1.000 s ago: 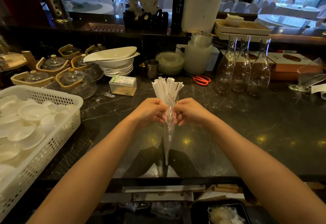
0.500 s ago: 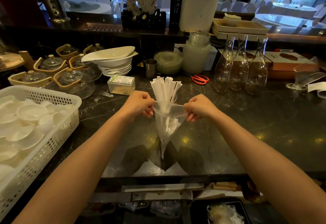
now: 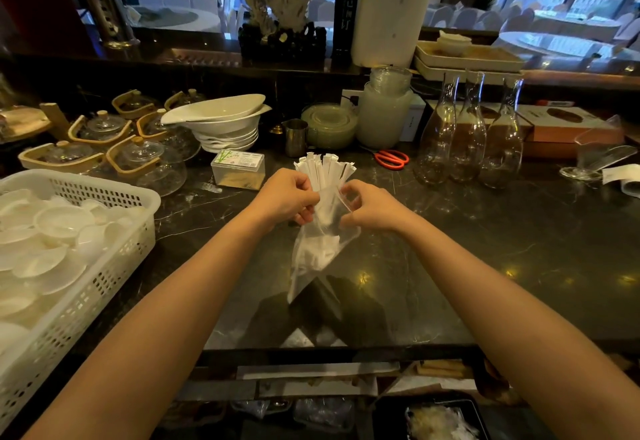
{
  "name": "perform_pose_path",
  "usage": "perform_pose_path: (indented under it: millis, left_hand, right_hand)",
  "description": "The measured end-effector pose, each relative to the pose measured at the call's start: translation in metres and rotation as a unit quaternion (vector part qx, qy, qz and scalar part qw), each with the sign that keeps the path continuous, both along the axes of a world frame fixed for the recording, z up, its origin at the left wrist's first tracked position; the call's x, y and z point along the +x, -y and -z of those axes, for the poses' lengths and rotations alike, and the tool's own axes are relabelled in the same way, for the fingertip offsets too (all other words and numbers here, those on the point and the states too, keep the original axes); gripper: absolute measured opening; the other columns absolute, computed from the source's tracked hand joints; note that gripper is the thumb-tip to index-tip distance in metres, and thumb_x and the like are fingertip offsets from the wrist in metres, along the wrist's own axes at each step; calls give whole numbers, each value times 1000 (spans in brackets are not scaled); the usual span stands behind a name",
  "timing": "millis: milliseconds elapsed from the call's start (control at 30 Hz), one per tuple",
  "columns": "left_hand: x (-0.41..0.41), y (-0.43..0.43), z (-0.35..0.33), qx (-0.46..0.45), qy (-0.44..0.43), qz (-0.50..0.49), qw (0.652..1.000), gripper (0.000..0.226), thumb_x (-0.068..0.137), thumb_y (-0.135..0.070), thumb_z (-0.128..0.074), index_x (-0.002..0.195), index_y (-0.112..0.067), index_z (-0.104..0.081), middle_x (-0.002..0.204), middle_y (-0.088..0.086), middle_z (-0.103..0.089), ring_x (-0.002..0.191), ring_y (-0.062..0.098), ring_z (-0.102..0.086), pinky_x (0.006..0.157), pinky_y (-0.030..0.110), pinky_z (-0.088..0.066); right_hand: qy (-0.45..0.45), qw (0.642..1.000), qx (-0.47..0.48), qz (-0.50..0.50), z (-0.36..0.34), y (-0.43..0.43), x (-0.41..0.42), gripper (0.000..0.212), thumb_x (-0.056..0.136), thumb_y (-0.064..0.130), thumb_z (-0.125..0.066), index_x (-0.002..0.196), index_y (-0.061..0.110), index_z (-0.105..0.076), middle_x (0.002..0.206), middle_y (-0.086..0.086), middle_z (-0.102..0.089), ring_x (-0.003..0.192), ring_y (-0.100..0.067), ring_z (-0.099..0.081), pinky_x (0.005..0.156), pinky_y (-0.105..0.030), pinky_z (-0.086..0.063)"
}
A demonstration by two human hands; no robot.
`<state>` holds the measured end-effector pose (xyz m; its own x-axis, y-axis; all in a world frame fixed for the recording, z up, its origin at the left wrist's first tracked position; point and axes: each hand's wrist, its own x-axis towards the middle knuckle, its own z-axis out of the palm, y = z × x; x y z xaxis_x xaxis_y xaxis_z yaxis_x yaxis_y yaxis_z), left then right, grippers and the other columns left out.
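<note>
At near left I see 1 white basket (image 3: 104,287) of dishes. My left hand (image 3: 287,199) pinches the left edge of 1 clear bag (image 3: 320,249), held above the middle of the counter (image 3: 485,249). Paper-wrapped sticks (image 3: 325,169) poke out of it. My right hand (image 3: 375,209) pinches its right edge. Farther right stand 3 glass carafes (image 3: 468,135).

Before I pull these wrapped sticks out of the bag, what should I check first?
1. Left hand grips one side of the bag mouth: ok.
2. Right hand pinches the other side: ok.
3. Sticks poke out above the mouth, bunched together: ok.
4. Bag tip rests on the counter: cannot tell.
5. Bare counter to the right of the bag for laying the sticks down: ok.
6. Carafes stand apart from both hands: ok.
</note>
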<state>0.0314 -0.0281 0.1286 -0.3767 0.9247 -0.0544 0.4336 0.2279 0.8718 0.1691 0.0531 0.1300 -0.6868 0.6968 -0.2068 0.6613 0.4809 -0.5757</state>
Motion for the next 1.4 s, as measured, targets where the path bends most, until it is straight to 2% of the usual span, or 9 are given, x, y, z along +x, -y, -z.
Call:
perform_pose_path:
  millis: [233, 400, 567, 700, 800, 900, 1100, 1267, 1400]
  left_hand:
    - [6, -1, 0, 13, -2, 17, 1000, 24, 83, -1, -55, 62, -11, -49, 60, 6, -59, 49, 11, -60, 50, 19, -53]
    - [11, 15, 11, 31, 30, 18, 999, 24, 88, -11, -54, 64, -12, -51, 61, 4, -59, 40, 4, -57, 45, 15, -49]
    - [17, 36, 42, -12, 192, -80, 978, 54, 94, -43, -35, 52, -12, -49, 45, 0, -56, 33, 7, -49, 43, 20, -39]
    - [25, 59, 83, -140, 335, -106, 926, 66, 90, -58, -25, 55, -9, -52, 47, 3, -57, 36, 10, -51, 40, 19, -38]
    - [38, 62, 99, -159, 425, -85, 887, 72, 87, -65, -18, 85, -5, -59, 77, 12, -64, 62, 20, -61, 55, 27, -46]
    - [46, 52, 95, -68, 557, -84, 824, 71, 86, -65, -19, 108, -7, -54, 96, 16, -66, 87, 26, -64, 69, 35, -52]
    - [39, 33, 66, 138, 659, -106, 732, 50, 91, -51, -35, 122, -15, -52, 93, 10, -73, 72, 19, -73, 55, 28, -60]
    - [36, 15, 42, 166, 635, -105, 747, 35, 88, -30, -50, 118, -11, -54, 104, 11, -65, 99, 26, -62, 99, 46, -47]
    - [34, -1, 24, 161, 572, -113, 796, 25, 93, -12, -43, 117, -10, -48, 101, 11, -62, 95, 25, -60, 86, 43, -48]
  right_hand:
    - [-95, 995, -10, 13, -2, 6, -21, 38, 91, 13, -51, 129, 15, -52, 114, -10, -63, 68, -10, -56, 57, -16, -43]
    - [-85, 995, -58, 9, -3, 10, -25, 27, 94, 10, -46, 116, 5, -60, 113, -20, -63, 80, -21, -61, 56, -22, -49]
    - [-100, 994, -50, -8, -12, 10, -22, 29, 94, 3, -38, 111, 5, -62, 96, -12, -59, 70, -16, -61, 60, -27, -52]
    - [-145, 989, -8, -27, -24, 12, -21, 31, 93, 0, -38, 110, 5, -64, 103, -18, -64, 77, -21, -65, 74, -40, -57]
    - [-189, 982, -2, -24, -33, 14, -22, 32, 93, 0, -38, 110, 6, -64, 98, -15, -64, 82, -22, -65, 63, -31, -55]
    - [-227, 973, -21, -20, -41, 14, -21, 33, 92, -2, -38, 110, 7, -65, 95, -14, -64, 83, -24, -66, 62, -29, -55]
    - [-286, 957, -31, -40, -51, 7, -4, 31, 91, 0, -44, 113, 9, -64, 89, 1, -63, 69, -6, -65, 58, -18, -56]
    - [-312, 948, -50, -46, -51, -8, 18, 26, 89, 0, -52, 109, 6, -66, 80, 6, -62, 58, 11, -63, 52, -7, -51]
    - [-307, 945, -90, -76, -49, -21, 36, 21, 83, -7, -56, 96, 6, -67, 84, 4, -63, 66, 0, -65, 57, -11, -55]
